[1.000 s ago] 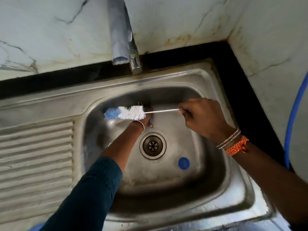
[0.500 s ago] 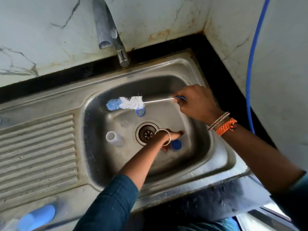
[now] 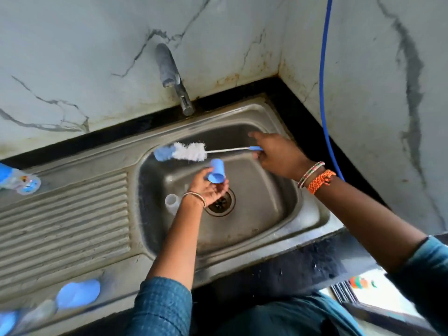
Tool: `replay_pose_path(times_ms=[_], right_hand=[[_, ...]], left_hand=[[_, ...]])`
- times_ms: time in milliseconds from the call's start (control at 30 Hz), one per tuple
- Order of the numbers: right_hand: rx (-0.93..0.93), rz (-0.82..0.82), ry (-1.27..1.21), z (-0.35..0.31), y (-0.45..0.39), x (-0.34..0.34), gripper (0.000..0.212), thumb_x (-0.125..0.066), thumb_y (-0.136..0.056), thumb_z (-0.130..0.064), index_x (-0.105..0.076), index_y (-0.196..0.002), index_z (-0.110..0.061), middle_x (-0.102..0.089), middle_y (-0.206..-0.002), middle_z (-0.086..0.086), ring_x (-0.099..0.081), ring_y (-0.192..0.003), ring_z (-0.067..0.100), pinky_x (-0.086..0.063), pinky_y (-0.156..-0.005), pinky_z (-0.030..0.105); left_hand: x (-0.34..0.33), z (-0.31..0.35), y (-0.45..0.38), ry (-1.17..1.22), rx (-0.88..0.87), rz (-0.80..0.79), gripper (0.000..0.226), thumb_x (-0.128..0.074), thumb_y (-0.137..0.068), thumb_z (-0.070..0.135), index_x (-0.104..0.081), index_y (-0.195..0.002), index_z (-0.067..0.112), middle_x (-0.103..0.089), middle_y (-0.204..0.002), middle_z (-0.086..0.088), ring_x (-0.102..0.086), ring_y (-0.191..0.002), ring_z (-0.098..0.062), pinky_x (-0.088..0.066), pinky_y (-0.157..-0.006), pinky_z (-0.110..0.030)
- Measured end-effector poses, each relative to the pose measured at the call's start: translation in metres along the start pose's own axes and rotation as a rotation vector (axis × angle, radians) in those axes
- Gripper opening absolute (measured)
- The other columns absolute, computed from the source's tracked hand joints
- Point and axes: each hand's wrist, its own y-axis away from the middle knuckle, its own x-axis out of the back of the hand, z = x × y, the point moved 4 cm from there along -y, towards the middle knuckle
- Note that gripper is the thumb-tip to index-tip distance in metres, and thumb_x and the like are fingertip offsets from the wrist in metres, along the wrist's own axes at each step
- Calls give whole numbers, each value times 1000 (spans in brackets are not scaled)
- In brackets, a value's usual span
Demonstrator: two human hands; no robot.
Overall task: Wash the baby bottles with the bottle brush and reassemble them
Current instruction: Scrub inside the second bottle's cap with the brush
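A stainless steel sink [image 3: 312, 214] with a ribbed drainboard [image 3: 63, 214] on its left is seen from above, set into a black counter [image 3: 300, 117] in a corner of marble-patterned wall. A tap [image 3: 173, 76] stands at the rear edge of the sink, above the basin.

The left hand [image 3: 208, 187] is held over the drain [image 3: 221, 202] at the middle of the basin, palm up, and a small blue bottle cap [image 3: 215, 172] is grasped between its fingertips, open end facing the camera. The right hand [image 3: 278, 154] is held at the rear right of the basin, and its fingers are closed around the blue handle end of the bottle brush [image 3: 189, 151]. The brush is held level above the rear left part of the basin, its white bristles and blue tip pointing left, just above the cap.

A clear bottle body [image 3: 172, 201] lies on the basin floor, just left of the drain and beside the left wrist.

A baby bottle [image 3: 21, 181] with a printed pattern lies at the rear left edge of the drainboard. Another blue-capped bottle [image 3: 77, 293], blurred, lies at the front left edge. A blue hose [image 3: 323, 93] hangs down the right wall.
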Motion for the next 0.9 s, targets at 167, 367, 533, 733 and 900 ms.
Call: replay_pose_path(times_ms=[167,367,533,733,900], right_hand=[[-20,208,-220,-25,20,22,7,-64,-84,-16,-68,-89,-17,-70,-89,4,-64,-88,23,-50,-72,35],[-20,360,-236,-38,66,36,4,-70,-82,-21,-71,-86,-23,-70,-81,-1,-65,-83,21,-48,-68,31],[-31,401,-242,-41,99,37,6,-73,-81,-19,-72,-83,-25,-71,-78,-1,-67,-81,21,-51,-71,33],[10,395,-207,-56,124,35,7,-74,-81,-19,-72,-83,-25,-69,-74,-4,-66,-75,17,-53,-66,33],[32,422,-207,-56,125,37,10,-76,-79,-16,-73,-82,-25,-69,-73,-4,-66,-72,19,-54,-65,35]], left_hand=[[25,51,59,303,-359,-17,21,-54,-91,18,-55,-90,-4,-64,-80,-21,-67,-65,-30,-57,-58,-37],[63,71,122,498,-531,-67,25,-57,-93,23,-55,-97,-2,-59,-91,-20,-60,-84,-28,-57,-65,-34],[95,76,154,538,-567,-28,34,-59,-91,32,-57,-108,2,-56,-94,-17,-59,-85,-24,-56,-72,-32],[113,82,170,413,-599,79,44,-58,-91,38,-50,-121,8,-54,-90,-13,-57,-83,-19,-53,-74,-30],[115,88,170,349,-600,156,34,-57,-92,38,-52,-92,4,-56,-87,-11,-57,-78,-17,-51,-69,-27]])
